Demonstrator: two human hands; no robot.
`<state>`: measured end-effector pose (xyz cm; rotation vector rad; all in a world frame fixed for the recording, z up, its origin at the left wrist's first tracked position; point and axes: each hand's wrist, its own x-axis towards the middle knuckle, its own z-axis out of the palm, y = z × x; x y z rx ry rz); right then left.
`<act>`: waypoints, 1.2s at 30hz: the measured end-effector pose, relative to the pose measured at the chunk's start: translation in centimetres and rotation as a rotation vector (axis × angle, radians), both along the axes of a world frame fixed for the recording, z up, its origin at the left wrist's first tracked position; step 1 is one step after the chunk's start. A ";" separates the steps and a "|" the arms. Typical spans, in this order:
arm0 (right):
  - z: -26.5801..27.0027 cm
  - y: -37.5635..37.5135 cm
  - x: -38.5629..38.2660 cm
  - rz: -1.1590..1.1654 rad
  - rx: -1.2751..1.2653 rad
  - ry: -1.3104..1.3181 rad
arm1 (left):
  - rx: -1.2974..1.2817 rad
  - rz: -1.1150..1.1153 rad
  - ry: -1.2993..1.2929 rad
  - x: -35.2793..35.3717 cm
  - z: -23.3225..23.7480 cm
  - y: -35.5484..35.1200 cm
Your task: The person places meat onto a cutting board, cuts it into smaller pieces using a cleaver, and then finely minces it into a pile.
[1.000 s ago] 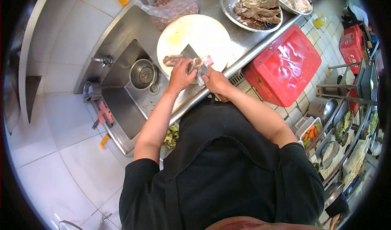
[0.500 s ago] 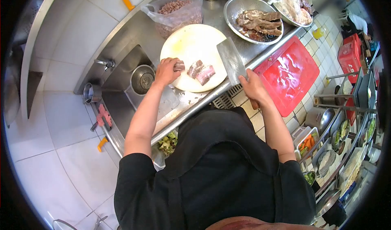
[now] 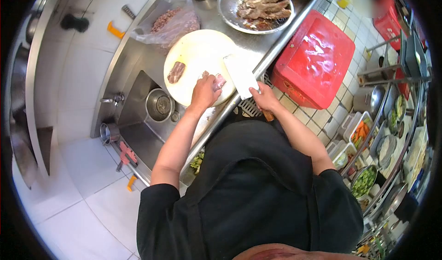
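A round white cutting board point(image 3: 193, 43) lies on the steel counter. My left hand point(image 3: 205, 94) is closed over a piece of meat point(image 3: 219, 82) near the board's front right; the fingers partly hide it. Another chunk of meat point(image 3: 176, 72) lies by itself on the board's left side. My right hand point(image 3: 265, 99) grips a cleaver point(image 3: 241, 75) by its wooden handle. The broad blade is over the right edge of the board, close to the meat under my left hand.
A plastic bag of minced meat point(image 3: 172, 23) stands behind the board, and a steel bowl with long meat strips point(image 3: 264, 11) is at the back right. A sink with a steel pot point(image 3: 159, 105) is left. A red lidded crate point(image 3: 317, 57) stands right of the counter.
My left hand has left one chunk on the board's left side and moved right onto the other meat. The cleaver has shifted slightly, and the whole view has turned.
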<state>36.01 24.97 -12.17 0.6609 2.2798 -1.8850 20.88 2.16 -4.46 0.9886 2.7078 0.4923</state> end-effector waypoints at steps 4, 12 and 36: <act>4.1 0.5 -0.8 -0.009 -0.174 -0.267 | 0.083 0.078 -0.094 -0.2 -1.0 1.3; -3.2 -0.9 -4.0 -0.097 0.053 0.195 | 0.144 0.016 -0.063 -0.1 -0.8 0.8; -0.4 0.0 -1.1 0.126 0.101 0.143 | 0.227 0.019 -0.018 0.0 -2.2 -0.2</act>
